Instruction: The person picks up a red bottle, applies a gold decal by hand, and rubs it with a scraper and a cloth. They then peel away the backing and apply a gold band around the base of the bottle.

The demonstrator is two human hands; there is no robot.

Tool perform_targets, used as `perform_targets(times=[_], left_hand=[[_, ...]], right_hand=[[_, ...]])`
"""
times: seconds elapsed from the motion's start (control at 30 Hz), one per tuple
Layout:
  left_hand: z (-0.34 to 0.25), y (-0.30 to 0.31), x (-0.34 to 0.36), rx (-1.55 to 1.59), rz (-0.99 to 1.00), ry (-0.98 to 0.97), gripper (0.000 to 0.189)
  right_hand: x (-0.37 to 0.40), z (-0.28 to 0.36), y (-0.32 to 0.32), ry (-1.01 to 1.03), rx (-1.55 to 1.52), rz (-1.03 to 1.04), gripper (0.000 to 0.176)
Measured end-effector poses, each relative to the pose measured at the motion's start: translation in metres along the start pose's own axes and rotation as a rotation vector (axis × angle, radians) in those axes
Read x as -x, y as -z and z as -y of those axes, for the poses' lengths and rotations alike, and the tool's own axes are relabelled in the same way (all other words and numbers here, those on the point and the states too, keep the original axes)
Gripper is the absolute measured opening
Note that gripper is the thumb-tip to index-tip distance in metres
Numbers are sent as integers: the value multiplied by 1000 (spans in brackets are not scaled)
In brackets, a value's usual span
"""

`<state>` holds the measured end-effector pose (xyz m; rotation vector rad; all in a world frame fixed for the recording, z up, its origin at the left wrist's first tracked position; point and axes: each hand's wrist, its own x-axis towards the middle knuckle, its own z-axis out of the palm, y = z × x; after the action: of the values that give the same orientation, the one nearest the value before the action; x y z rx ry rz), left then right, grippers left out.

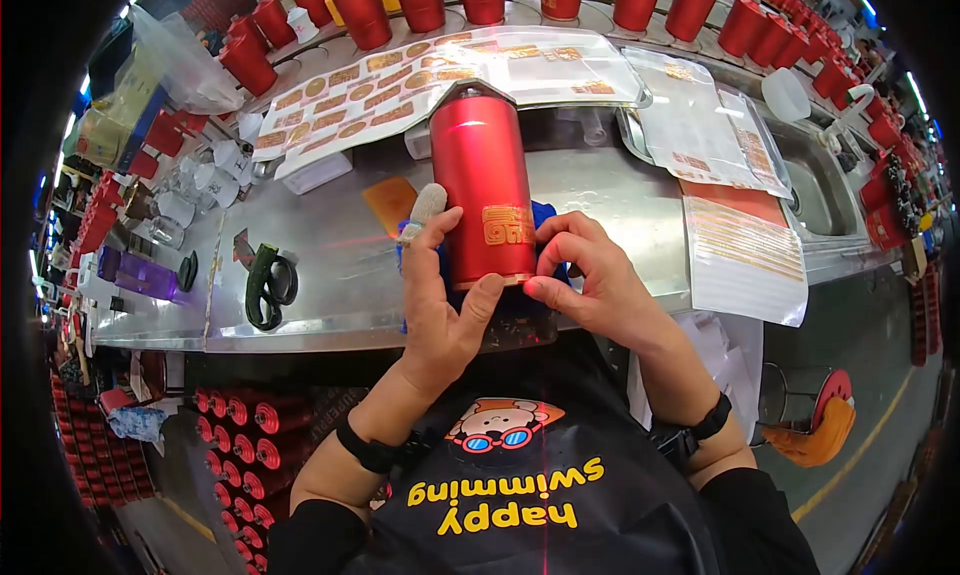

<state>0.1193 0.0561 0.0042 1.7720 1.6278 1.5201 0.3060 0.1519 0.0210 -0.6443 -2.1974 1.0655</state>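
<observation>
A red cylinder (478, 165) with a gold pattern lies in front of me, its near end toward my body and a blue cloth (543, 213) partly showing under it. Around its left side is my left hand (440, 295), thumb at the near rim and one finger in a light finger cover. My right hand (585, 275) pinches at the near right edge, where a gold strip (508, 280) runs along the rim. Whether the strip's end is between those fingertips is too small to tell.
Sheets of gold decals (370, 90) lie behind the cylinder, and a sheet of gold strips (745, 255) lies at right. Black scissors or a tool (264, 285) and a purple bottle (145, 275) are at left. A sink (815, 185) is at right; red cylinders line the back.
</observation>
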Motion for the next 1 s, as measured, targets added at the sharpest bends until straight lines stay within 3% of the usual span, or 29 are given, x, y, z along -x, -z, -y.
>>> perform_targets(times=[0.13, 0.4, 1.0], left_hand=[[-7, -4, 1, 54, -8, 121, 59], [-16, -6, 0, 125, -51, 123, 54], [-3, -8, 1, -33, -70, -11, 66]], right_hand=[[0, -1, -1, 12, 2, -9, 23], [0, 1, -2, 31, 36, -19, 23], [0, 1, -2, 44, 62, -24, 25]])
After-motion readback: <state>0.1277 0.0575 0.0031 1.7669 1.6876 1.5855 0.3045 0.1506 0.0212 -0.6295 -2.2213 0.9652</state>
